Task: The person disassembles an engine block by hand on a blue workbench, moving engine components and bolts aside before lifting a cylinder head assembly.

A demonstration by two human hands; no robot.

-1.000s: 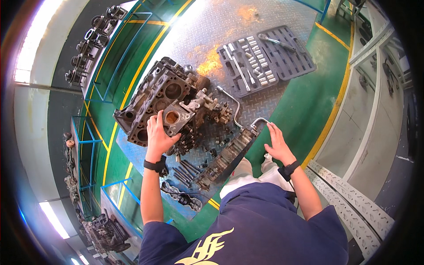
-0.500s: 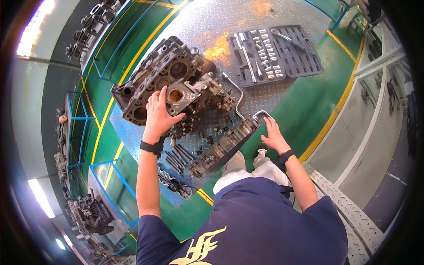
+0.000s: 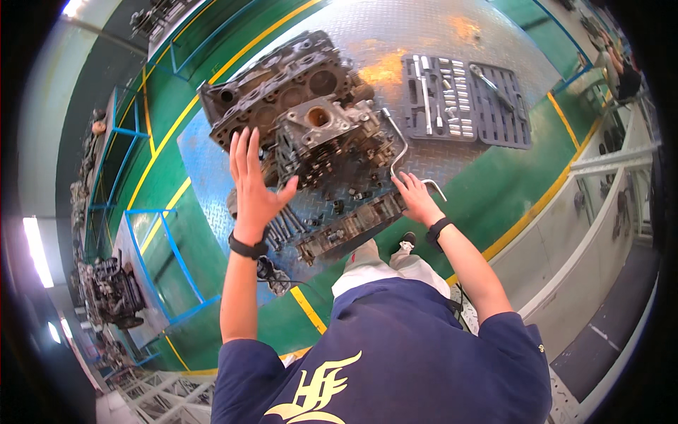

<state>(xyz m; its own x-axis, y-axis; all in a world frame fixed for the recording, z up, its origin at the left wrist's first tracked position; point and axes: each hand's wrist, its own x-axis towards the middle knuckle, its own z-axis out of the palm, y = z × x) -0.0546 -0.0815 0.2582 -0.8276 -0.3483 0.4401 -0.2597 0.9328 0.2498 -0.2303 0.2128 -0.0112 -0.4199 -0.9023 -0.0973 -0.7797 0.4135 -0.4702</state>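
Observation:
My left hand (image 3: 254, 198) is raised with fingers spread, in front of the near left side of a rusty engine block (image 3: 286, 95); it holds nothing. My right hand (image 3: 418, 201) has its fingers extended over the right end of a long cylinder head (image 3: 353, 227). Whether its fingertips touch the metal I cannot tell. Next to it lies a bent steel speed handle (image 3: 402, 145), partly covered by that hand. Several long bolts (image 3: 284, 225) lie between my left hand and the cylinder head.
An unfolded socket set case (image 3: 441, 99) sits at the far right of the metal-plated table (image 3: 205, 145). A ratchet (image 3: 492, 86) lies in its right half. Small dark parts (image 3: 339, 206) are scattered below the block. Another engine (image 3: 113, 291) stands at the left.
My left hand has drawn back from over the engine block, its fingers now pointing up. My right hand has moved left onto the cylinder head's end. The whole view has shifted.

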